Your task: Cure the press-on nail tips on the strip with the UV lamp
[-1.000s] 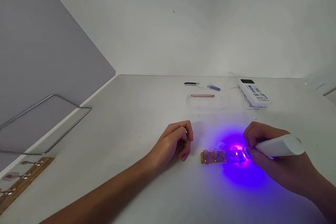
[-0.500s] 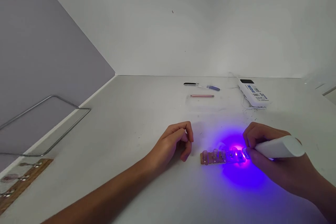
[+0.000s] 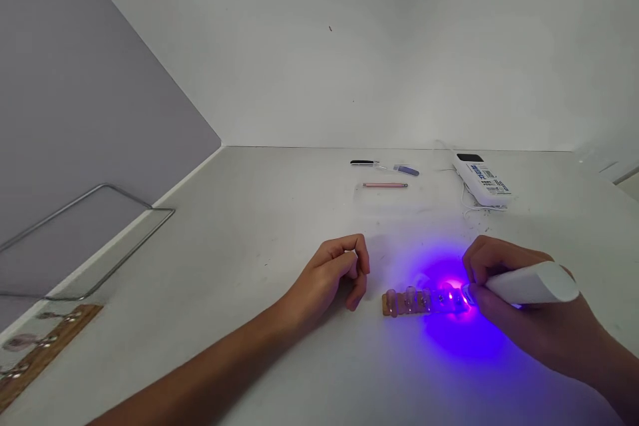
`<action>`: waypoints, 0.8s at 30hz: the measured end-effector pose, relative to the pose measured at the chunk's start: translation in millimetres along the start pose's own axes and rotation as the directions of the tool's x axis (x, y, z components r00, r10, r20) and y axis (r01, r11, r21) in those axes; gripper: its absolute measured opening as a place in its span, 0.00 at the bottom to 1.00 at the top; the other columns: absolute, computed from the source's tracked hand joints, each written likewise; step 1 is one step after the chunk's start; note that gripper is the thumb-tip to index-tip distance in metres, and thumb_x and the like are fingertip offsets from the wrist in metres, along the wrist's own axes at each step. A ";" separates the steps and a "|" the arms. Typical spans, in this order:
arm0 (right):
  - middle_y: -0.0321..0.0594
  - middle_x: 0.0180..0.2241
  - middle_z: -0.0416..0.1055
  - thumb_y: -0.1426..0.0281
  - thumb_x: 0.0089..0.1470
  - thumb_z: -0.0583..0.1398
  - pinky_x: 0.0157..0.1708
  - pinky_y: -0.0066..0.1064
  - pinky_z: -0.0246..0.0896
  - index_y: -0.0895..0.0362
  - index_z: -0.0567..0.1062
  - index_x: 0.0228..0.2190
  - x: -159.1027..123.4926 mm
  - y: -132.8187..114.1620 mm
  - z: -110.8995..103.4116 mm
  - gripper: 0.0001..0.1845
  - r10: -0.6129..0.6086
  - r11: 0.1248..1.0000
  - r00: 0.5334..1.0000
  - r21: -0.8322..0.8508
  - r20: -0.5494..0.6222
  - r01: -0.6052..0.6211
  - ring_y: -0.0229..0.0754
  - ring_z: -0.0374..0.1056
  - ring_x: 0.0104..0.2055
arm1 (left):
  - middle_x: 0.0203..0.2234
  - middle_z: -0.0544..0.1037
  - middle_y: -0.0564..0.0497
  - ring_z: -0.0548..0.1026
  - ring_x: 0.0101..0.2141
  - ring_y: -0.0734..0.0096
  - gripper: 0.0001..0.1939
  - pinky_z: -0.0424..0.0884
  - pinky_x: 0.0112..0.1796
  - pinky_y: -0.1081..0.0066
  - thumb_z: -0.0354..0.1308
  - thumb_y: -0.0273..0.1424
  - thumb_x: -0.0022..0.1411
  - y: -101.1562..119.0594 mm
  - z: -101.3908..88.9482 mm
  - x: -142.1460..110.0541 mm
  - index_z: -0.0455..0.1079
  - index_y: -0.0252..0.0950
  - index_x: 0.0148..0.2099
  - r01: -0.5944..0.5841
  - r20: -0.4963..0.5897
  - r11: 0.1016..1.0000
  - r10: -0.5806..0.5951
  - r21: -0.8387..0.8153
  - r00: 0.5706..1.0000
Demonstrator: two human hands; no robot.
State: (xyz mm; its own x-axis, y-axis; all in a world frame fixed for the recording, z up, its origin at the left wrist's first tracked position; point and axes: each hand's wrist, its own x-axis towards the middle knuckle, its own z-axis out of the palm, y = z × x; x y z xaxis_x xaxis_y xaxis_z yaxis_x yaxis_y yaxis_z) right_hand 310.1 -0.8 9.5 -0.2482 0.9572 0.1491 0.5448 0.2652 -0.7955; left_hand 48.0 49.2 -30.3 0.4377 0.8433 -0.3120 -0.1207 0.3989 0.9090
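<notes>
My right hand [image 3: 524,306] is closed around a white handheld UV nail lamp [image 3: 534,283], which lies tilted with its lit tip low over the table. Violet light from it falls on the right end of a short wooden strip [image 3: 386,306]. Along the strip sits a row of several pinkish, clear press-on nails [image 3: 410,299], with small shiny dots between or on them. To the left of the strip, apart from it, my left hand [image 3: 329,273] rests on its side on the table, fingers loosely curled; nothing shows inside them.
Toward the back lie a pink pen-like tool [image 3: 384,185], a black-handled tool [image 3: 364,162] and a blue-grey file-like piece [image 3: 407,170]. A white power bank [image 3: 482,180] with a cable stands back right. At left are a bent metal wire frame [image 3: 134,253] and another wooden strip [image 3: 54,353].
Both hands and the lamp hold nearly the same places over the table. The whole view has shifted very slightly, so everything sits a little lower in the picture.
</notes>
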 end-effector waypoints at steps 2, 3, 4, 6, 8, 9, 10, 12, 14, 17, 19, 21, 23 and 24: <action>0.31 0.23 0.64 0.74 0.56 0.59 0.20 0.26 0.54 0.52 0.66 0.26 -0.6 0.2 0.1 0.09 0.003 1.000 1.000 0.007 -0.001 -0.003 0.36 0.58 0.23 | 0.09 0.64 0.58 0.59 0.14 0.76 0.03 0.56 0.22 0.72 0.50 0.29 0.44 0.1 0.1 -0.1 0.64 0.37 0.24 -0.002 -0.002 1.000 0.002 0.003 1.000; 0.32 0.23 0.64 0.75 0.56 0.59 0.20 0.26 0.54 0.52 0.66 0.27 -0.8 0.5 0.0 0.09 0.004 1.000 1.000 0.010 -0.001 -0.004 0.36 0.58 0.23 | 0.09 0.64 0.58 0.59 0.14 0.76 0.03 0.56 0.23 0.72 0.50 0.30 0.45 0.2 0.2 -0.2 0.64 0.37 0.24 -0.003 -0.003 1.000 0.003 0.005 1.000; 0.32 0.23 0.64 0.75 0.56 0.59 0.20 0.26 0.54 0.52 0.66 0.27 -0.9 0.9 -0.1 0.09 0.004 1.000 1.000 0.012 -0.002 -0.004 0.36 0.58 0.23 | 0.09 0.64 0.58 0.59 0.14 0.76 0.03 0.56 0.23 0.72 0.50 0.30 0.45 0.5 0.4 -0.3 0.64 0.37 0.24 -0.005 -0.005 1.000 0.005 0.007 1.000; 0.32 0.23 0.64 0.75 0.56 0.59 0.20 0.27 0.54 0.52 0.66 0.27 -1.0 1.7 -0.5 0.09 0.002 1.000 1.000 0.013 0.002 -0.002 0.36 0.57 0.23 | 0.09 0.64 0.58 0.59 0.15 0.76 0.03 0.56 0.23 0.72 0.50 0.30 0.46 1.1 0.7 -0.6 0.64 0.37 0.24 -0.010 -0.003 1.000 0.010 0.014 1.000; 0.32 0.24 0.65 0.74 0.56 0.59 0.21 0.27 0.54 0.52 0.66 0.27 -0.9 2.3 -0.7 0.09 0.006 1.000 1.000 0.012 0.013 -0.006 0.36 0.58 0.23 | 0.09 0.64 0.58 0.59 0.15 0.76 0.03 0.56 0.23 0.72 0.50 0.30 0.46 1.5 0.8 -0.7 0.63 0.38 0.24 -0.015 0.003 1.000 0.015 0.022 1.000; 0.33 0.24 0.65 0.74 0.56 0.59 0.21 0.27 0.54 0.52 0.66 0.27 -0.8 2.4 -0.7 0.09 0.007 1.000 1.000 0.009 0.016 -0.008 0.36 0.58 0.23 | 0.09 0.64 0.58 0.58 0.15 0.76 0.03 0.56 0.23 0.72 0.50 0.30 0.46 1.5 0.7 -0.6 0.63 0.38 0.24 -0.016 0.005 1.000 0.016 0.025 1.000; 0.32 0.24 0.65 0.74 0.56 0.59 0.21 0.27 0.54 0.52 0.66 0.27 -0.7 2.4 -0.7 0.08 0.007 1.000 1.000 0.006 0.012 -0.007 0.36 0.58 0.23 | 0.09 0.64 0.57 0.58 0.15 0.76 0.03 0.56 0.23 0.72 0.50 0.29 0.46 1.3 0.7 -0.6 0.63 0.38 0.24 -0.018 0.007 0.999 0.017 0.027 1.000; 0.32 0.23 0.64 0.74 0.56 0.59 0.21 0.27 0.54 0.52 0.66 0.27 -0.4 2.1 -0.4 0.08 0.003 1.000 1.000 -0.001 0.005 -0.003 0.36 0.58 0.23 | 0.10 0.64 0.57 0.58 0.15 0.76 0.03 0.56 0.23 0.73 0.50 0.29 0.47 0.8 0.7 -0.6 0.63 0.38 0.25 -0.020 0.005 0.999 0.020 0.029 1.000; 0.31 0.23 0.64 0.74 0.56 0.59 0.20 0.26 0.54 0.52 0.66 0.26 -0.2 1.8 -0.1 0.08 -0.004 1.000 1.000 -0.005 -0.006 0.003 0.36 0.57 0.22 | 0.10 0.65 0.57 0.57 0.15 0.76 0.03 0.55 0.23 0.73 0.50 0.29 0.48 0.2 1.0 -0.5 0.64 0.37 0.25 -0.021 0.006 0.999 0.021 0.033 1.000; 0.31 0.23 0.64 0.74 0.56 0.59 0.20 0.26 0.54 0.52 0.66 0.26 -0.3 2.0 -0.1 0.09 -0.003 1.000 1.000 -0.011 -0.007 0.003 0.35 0.57 0.22 | 0.10 0.65 0.57 0.57 0.16 0.76 0.03 0.55 0.23 0.73 0.50 0.30 0.48 0.2 1.5 -0.5 0.64 0.37 0.26 -0.023 0.015 0.999 0.023 0.035 1.000; 0.31 0.23 0.64 0.74 0.56 0.59 0.20 0.26 0.54 0.52 0.66 0.26 -0.4 2.5 -0.4 0.09 0.003 1.000 1.000 -0.016 -0.001 -0.003 0.36 0.57 0.23 | 0.10 0.65 0.57 0.57 0.16 0.76 0.03 0.54 0.23 0.73 0.50 0.30 0.48 0.8 1.7 -0.6 0.64 0.37 0.26 -0.022 0.018 0.999 0.021 0.037 1.000; 0.32 0.23 0.64 0.74 0.56 0.59 0.20 0.26 0.55 0.52 0.66 0.26 -0.3 3.0 -0.8 0.09 0.005 1.000 1.000 -0.020 0.012 -0.005 0.36 0.58 0.23 | 0.10 0.65 0.57 0.57 0.16 0.76 0.03 0.54 0.23 0.73 0.51 0.30 0.49 1.8 1.9 -0.8 0.64 0.38 0.26 -0.022 0.018 0.999 0.021 0.042 1.000; 0.31 0.23 0.65 0.74 0.55 0.59 0.21 0.26 0.56 0.52 0.66 0.26 0.1 3.0 -1.1 0.09 0.004 1.000 1.000 -0.021 0.009 -0.004 0.36 0.59 0.23 | 0.10 0.65 0.57 0.57 0.16 0.76 0.03 0.54 0.23 0.73 0.51 0.30 0.49 2.5 2.1 -1.1 0.64 0.38 0.26 -0.022 0.014 0.998 0.021 0.051 1.000; 0.32 0.23 0.65 0.74 0.55 0.59 0.21 0.26 0.56 0.52 0.66 0.26 0.4 2.8 -1.2 0.09 0.006 1.000 1.000 -0.022 0.002 -0.006 0.36 0.59 0.23 | 0.10 0.65 0.58 0.57 0.16 0.76 0.03 0.54 0.23 0.73 0.51 0.30 0.49 2.6 2.2 -1.3 0.64 0.38 0.26 -0.022 0.014 0.998 0.021 0.053 1.000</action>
State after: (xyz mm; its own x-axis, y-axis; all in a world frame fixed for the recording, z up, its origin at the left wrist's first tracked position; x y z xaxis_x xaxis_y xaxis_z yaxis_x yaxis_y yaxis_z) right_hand 312.5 0.5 8.0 -0.2464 0.9586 0.1429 0.5641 0.2618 -0.7831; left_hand 49.1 48.4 -26.9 0.4478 0.8461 -0.2890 -0.0829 0.3611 0.9288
